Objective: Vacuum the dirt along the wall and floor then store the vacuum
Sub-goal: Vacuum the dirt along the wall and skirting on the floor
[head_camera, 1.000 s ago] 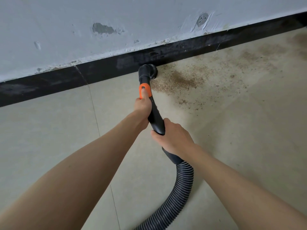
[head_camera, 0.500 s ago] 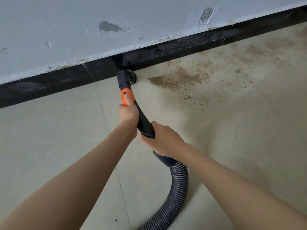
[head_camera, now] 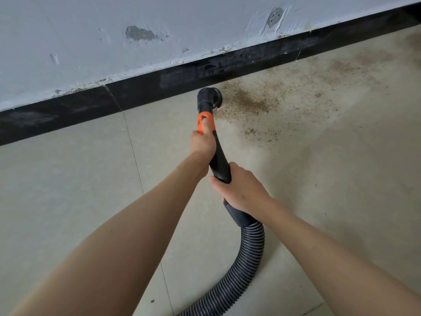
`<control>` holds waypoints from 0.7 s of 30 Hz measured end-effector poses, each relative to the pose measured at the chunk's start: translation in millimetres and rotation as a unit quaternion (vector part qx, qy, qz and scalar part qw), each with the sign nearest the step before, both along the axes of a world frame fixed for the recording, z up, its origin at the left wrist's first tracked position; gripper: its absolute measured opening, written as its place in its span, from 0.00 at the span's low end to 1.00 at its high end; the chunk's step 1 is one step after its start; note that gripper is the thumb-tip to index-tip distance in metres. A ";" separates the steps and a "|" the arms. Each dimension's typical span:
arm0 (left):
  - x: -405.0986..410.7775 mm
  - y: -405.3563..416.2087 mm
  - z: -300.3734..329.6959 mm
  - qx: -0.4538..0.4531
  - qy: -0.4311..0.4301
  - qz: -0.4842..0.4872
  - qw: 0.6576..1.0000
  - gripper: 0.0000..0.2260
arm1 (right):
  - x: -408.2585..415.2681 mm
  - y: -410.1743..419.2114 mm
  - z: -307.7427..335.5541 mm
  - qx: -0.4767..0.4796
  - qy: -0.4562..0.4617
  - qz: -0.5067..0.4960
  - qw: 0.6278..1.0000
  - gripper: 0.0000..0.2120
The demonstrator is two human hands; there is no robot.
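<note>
The left hand (head_camera: 202,142) is wrapped round the black vacuum wand (head_camera: 219,165), thumb laid on its orange band (head_camera: 205,123). Just behind it the right hand (head_camera: 241,190) grips the wand near the ribbed hose (head_camera: 246,265). The nozzle (head_camera: 209,98) sits on the floor (head_camera: 68,179) against the black skirting (head_camera: 136,90), at the left edge of the brown dirt (head_camera: 248,102). Bare tile lies left. No lettering is readable.
</note>
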State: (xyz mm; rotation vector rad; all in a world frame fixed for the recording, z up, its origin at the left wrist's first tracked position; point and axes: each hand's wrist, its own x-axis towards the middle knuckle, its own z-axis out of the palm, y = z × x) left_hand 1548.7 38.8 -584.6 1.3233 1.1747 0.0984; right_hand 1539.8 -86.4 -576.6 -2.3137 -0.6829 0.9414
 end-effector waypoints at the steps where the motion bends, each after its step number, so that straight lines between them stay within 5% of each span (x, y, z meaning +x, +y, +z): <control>1: -1.8 1.8 1.3 -0.006 -0.001 0.007 1.000 0.27 | -0.7 2.3 1.3 0.000 0.001 0.004 1.000 0.12; 11: -55.6 20.0 -6.3 -0.019 0.007 0.103 0.995 0.28 | -31.5 13.6 16.6 -0.016 0.020 0.101 0.995 0.12; 21: -32.3 -16.4 -5.6 -0.018 -0.007 0.024 1.000 0.29 | -30.3 -18.8 13.0 -0.035 -0.003 0.016 0.999 0.14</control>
